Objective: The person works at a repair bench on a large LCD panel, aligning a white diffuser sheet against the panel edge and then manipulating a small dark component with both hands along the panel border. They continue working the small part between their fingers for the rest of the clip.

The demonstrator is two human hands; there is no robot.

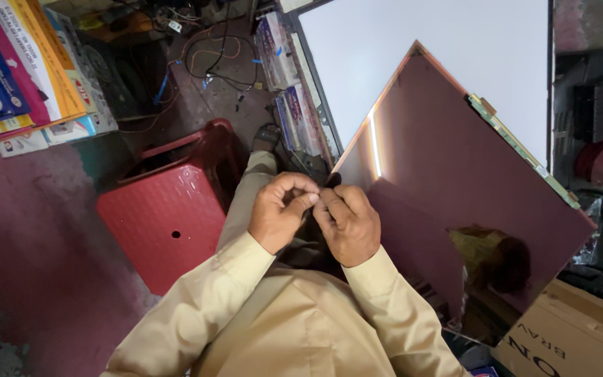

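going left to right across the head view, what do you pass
stacked boxes → red plastic stool → left hand → right hand → dark glossy panel → cardboard box

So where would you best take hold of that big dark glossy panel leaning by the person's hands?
Probably by its two bare long edges, one hand each side. The dark panel stands tilted, corner up, wide, thin and glossy, so a one-handed hold would likely twist it. Avoid the upper right edge, where a green circuit strip runs. The left hand and right hand pinch something small beside its lower left edge.
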